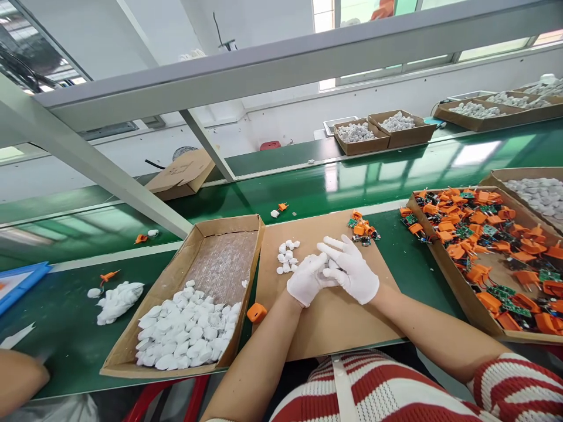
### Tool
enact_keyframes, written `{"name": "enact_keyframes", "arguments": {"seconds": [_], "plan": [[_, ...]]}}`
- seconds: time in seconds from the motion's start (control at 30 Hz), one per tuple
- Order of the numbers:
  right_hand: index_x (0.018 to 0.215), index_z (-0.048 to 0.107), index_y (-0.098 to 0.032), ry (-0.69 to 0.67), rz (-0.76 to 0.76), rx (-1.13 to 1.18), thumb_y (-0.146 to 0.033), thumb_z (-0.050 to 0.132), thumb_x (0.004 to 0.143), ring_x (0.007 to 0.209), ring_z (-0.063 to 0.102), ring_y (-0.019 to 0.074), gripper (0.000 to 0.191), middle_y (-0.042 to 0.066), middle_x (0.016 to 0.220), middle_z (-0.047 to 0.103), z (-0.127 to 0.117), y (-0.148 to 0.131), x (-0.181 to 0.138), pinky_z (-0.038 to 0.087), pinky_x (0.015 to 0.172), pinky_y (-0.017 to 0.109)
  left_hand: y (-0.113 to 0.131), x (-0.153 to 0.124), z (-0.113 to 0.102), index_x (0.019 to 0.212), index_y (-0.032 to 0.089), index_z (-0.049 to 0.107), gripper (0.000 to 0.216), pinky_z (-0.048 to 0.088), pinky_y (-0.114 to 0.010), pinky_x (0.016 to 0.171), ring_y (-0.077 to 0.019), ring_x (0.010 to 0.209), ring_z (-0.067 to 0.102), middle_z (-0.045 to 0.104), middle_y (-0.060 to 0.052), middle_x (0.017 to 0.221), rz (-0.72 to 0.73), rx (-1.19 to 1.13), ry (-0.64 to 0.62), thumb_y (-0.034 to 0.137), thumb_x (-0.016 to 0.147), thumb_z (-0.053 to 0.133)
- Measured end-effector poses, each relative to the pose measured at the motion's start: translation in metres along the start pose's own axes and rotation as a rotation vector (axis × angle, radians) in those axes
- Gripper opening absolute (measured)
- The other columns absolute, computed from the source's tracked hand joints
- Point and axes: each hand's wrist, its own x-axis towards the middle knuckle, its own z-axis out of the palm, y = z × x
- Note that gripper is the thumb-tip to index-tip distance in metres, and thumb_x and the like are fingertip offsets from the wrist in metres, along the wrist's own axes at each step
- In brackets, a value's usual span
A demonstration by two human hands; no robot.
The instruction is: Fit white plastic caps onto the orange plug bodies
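Note:
Both hands wear white gloves and meet over a flat cardboard sheet [334, 316]. My left hand [305, 280] is curled shut round a small white piece that barely shows. My right hand [352, 266] lies over it, fingers stretched toward the left, touching the same piece. A small heap of white plastic caps [287, 256] lies just left of the hands. A few orange plugs with green circuit boards [363, 228] sit just beyond them.
A cardboard tray [132, 346] at the left holds several white caps. A tray [444, 258] at the right is full of orange plugs and boards. An orange piece [256, 312] lies between tray and sheet. More boxes line the green conveyor [308, 187]. Another person's arm [17, 378] shows bottom left.

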Motion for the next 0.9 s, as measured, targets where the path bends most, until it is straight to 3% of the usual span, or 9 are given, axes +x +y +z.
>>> {"name": "enact_keyframes", "arguments": {"seconds": [0.17,0.37,0.5,0.63,0.7,0.77,0.83,0.9], "plan": [[0.148,0.04,-0.021,0.065,0.147,0.014,-0.064,0.054,0.087,0.14,0.036,0.031,0.076,0.012,0.147,0.049,0.005,0.0,0.0,0.023,0.118,0.054,-0.003,0.003,0.001,0.08,0.012,0.064,0.039,0.054,-0.027,0.065,-0.0105,0.064,0.056,0.059,-0.003,0.076,0.01,0.086,0.06,0.045,0.067,0.081],[0.116,0.07,-0.026,0.047,0.117,0.096,-0.045,0.067,0.085,0.132,0.047,0.0305,0.037,0.007,0.131,0.064,0.0,0.002,0.003,0.03,0.114,0.052,-0.001,0.003,0.0,0.082,0.015,0.066,0.036,0.056,-0.032,0.072,-0.0123,0.069,0.058,0.06,-0.001,0.076,0.004,0.014,-0.03,0.042,0.065,0.082],[0.111,0.071,-0.025,0.056,0.182,0.193,-0.037,0.076,0.078,0.133,0.045,0.0309,0.036,0.008,0.135,0.06,-0.002,-0.003,0.003,0.038,0.109,0.05,0.003,-0.002,0.0,0.085,0.012,0.07,0.034,0.055,-0.035,0.075,-0.0158,0.073,0.062,0.065,-0.007,0.083,-0.029,0.109,-0.068,0.037,0.065,0.083],[0.103,0.073,-0.026,0.012,0.244,0.289,-0.04,0.078,0.073,0.135,0.043,0.0307,0.033,0.007,0.137,0.059,-0.002,-0.006,0.002,0.04,0.108,0.05,0.005,-0.004,0.001,0.092,0.013,0.073,0.036,0.055,-0.034,0.074,-0.0159,0.073,0.062,0.068,-0.008,0.086,-0.055,0.13,-0.063,0.035,0.066,0.083],[0.113,0.071,-0.026,0.053,0.286,0.331,-0.047,0.077,0.073,0.136,0.042,0.0313,0.045,0.007,0.142,0.054,-0.003,-0.007,0.002,0.039,0.11,0.05,0.004,-0.003,0.001,0.085,0.012,0.073,0.029,0.055,-0.032,0.076,-0.0157,0.074,0.063,0.068,-0.008,0.084,-0.018,0.107,-0.085,0.034,0.069,0.081],[0.124,0.066,-0.026,0.058,0.3,0.42,-0.055,0.065,0.081,0.136,0.042,0.0303,0.051,0.007,0.145,0.051,-0.006,-0.009,0.002,0.035,0.113,0.05,0.003,-0.001,0.001,0.082,0.011,0.072,0.025,0.054,-0.034,0.083,-0.018,0.081,0.066,0.069,-0.009,0.087,0.026,0.069,-0.098,0.034,0.073,0.078],[0.128,0.064,-0.027,0.049,0.344,0.538,-0.058,0.048,0.092,0.132,0.049,0.0277,0.05,0.006,0.142,0.055,-0.008,-0.011,0.004,0.035,0.114,0.049,0.001,0.001,0.0,0.086,0.011,0.072,0.025,0.053,-0.04,0.091,-0.0218,0.089,0.067,0.071,-0.011,0.092,0.038,0.034,-0.08,0.033,0.075,0.078],[0.127,0.065,-0.027,0.052,0.431,0.631,-0.058,0.043,0.095,0.124,0.056,0.0264,0.05,0.006,0.134,0.062,-0.009,-0.013,0.005,0.037,0.113,0.048,-0.002,0.003,0.0,0.09,0.011,0.071,0.029,0.051,-0.046,0.094,-0.0249,0.091,0.069,0.072,-0.013,0.094,0.026,0.022,-0.042,0.033,0.073,0.08]]}}
